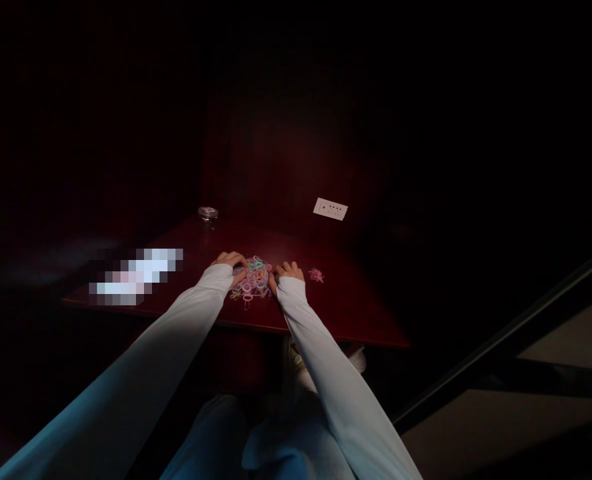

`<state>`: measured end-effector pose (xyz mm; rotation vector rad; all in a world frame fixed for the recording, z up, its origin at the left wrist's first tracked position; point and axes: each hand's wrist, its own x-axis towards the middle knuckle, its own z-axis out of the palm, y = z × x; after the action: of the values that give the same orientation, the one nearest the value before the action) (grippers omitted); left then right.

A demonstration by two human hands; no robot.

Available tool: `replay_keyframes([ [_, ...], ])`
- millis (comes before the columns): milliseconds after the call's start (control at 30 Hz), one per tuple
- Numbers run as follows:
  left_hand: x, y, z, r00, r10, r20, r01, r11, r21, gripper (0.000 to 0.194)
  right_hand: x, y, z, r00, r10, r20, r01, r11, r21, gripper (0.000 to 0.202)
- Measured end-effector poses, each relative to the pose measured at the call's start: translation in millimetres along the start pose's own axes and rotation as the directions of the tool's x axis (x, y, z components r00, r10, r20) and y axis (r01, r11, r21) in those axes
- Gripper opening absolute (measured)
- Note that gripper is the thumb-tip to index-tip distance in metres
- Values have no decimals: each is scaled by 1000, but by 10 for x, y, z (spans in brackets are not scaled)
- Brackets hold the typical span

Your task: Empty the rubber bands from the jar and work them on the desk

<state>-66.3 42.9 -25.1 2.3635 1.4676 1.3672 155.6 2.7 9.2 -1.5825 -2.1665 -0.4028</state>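
Observation:
A loose heap of small, many-coloured elastic hair ties (255, 281) lies on the dark red table, between my two hands. My left hand (232, 260) reaches in at the heap's left side, its fingers bent down and drawn in towards the thumb. On the right edge of the heap rests my right hand (287, 271), with index finger and thumb close together. Whatever sits between the fingertips of either hand is too small to make out. A smaller clump of pink hair ties (317, 275) lies apart, to the right of my right hand.
A small, clear round container (208, 213) stands at the table's back left. Pixelated bright objects cover part of the left side. A white socket plate (331, 209) is behind the table (346, 307). Surroundings are very dark; a slanted dark bar crosses the lower right.

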Motion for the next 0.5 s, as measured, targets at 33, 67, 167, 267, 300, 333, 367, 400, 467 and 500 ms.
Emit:
replay_keyframes([
  [33, 5, -1, -14, 1000, 4, 12, -4, 1000, -5, 10, 5, -25, -1, 1000, 13, -4, -13, 1000, 12, 20],
  [67, 13, -6, -28, 1000, 5, 23, -5, 1000, -13, 10, 6, -37, -5, 1000, 29, -6, -29, 999, 29, 20],
  [167, 40, -23, -49, 999, 5, 50, -4, 999, -33, 11, -1, -36, -10, 997, 78, 7, -78, 992, 97, 19],
  [267, 52, -27, -19, 998, 12, 54, -10, 999, -41, 14, 2, -31, -3, 997, 70, 26, -73, 981, 181, 22],
  [300, 55, -30, 0, 998, 14, 56, -11, 999, -47, 16, 7, -30, -1, 998, 55, 29, -60, 976, 210, 24],
  [333, 58, -35, 20, 998, 16, 62, -13, 998, -54, 17, 13, -27, 2, 999, 42, 28, -48, 970, 239, 26],
  [367, 63, -41, 39, 997, 21, 72, -16, 998, -62, 17, 19, -23, 5, 999, 37, 28, -43, 963, 265, 28],
  [400, 69, -48, 56, 996, 25, 81, -19, 997, -69, 17, 27, -15, 9, 999, 41, 26, -47, 956, 290, 30],
  [467, 81, -54, 73, 996, 30, 87, -24, 997, -78, 17, 43, 7, 16, 998, 64, 17, -66, 938, 340, 33],
  [500, 84, -49, 73, 996, 34, 83, -27, 996, -81, 17, 50, 21, 20, 997, 75, 12, -75, 928, 366, 34],
])
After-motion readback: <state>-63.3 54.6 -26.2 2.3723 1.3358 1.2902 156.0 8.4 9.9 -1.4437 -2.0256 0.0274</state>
